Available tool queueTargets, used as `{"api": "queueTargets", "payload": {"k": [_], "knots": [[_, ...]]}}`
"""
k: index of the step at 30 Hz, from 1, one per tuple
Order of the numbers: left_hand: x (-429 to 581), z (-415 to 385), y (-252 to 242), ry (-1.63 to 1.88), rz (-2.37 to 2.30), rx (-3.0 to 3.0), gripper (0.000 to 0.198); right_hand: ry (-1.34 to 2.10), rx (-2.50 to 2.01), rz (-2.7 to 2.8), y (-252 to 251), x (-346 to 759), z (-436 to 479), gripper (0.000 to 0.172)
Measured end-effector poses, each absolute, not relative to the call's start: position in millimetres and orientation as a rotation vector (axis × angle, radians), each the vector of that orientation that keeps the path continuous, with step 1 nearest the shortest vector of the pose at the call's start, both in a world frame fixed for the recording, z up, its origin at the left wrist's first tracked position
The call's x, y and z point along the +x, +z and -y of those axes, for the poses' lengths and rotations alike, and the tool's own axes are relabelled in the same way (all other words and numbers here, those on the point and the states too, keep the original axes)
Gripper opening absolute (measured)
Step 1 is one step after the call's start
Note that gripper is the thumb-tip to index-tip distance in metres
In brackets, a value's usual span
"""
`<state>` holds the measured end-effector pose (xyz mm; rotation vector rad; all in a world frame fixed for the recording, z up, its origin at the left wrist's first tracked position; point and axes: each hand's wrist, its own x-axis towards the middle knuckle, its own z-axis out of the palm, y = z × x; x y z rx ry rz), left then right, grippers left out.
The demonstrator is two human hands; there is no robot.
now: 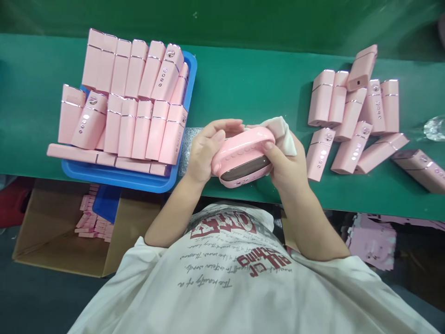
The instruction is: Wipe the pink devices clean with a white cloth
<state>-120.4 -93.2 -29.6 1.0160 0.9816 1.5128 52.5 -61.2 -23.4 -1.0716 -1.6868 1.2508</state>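
Observation:
Between my hands is a rounded pink device [243, 150] with a dark glossy window and a row of small round marks, tilted above the table's near edge. My left hand [205, 153] is wrapped round its left end. With my right hand [285, 160] I grip its right end, thumb on the upper face. A white cloth [282, 133] is bunched in my right hand, behind the device and sticking out to the right. Left of my hands, a blue tray [153, 182] holds several pink box-shaped devices [139, 69].
On the green table [239, 83], several more pink devices [321, 97] stand and lie at the right. A clear object [434, 128] is at the right edge. Below the table at left, a cardboard box [55, 232] holds pink pieces. Bubble wrap [186, 148] lies beside the tray.

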Motion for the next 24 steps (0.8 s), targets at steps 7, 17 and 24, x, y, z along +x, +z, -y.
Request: {"api": "queueTargets", "payload": {"k": [7, 17, 24], "knots": [[-109, 126, -43, 1.321, -1.348, 1.318, 0.094, 1.461, -1.137, 1.098, -33, 38, 49, 0.037], [-120, 132, -35, 1.310, -1.065, 1.024, 0.076, 1.845, -0.982, 0.676, -19, 49, 57, 0.022], [-111, 143, -27, 1.337, -0.766, 0.874, 0.069, 1.805, -0.891, 0.723, 0, 52, 70, 0.037]]}}
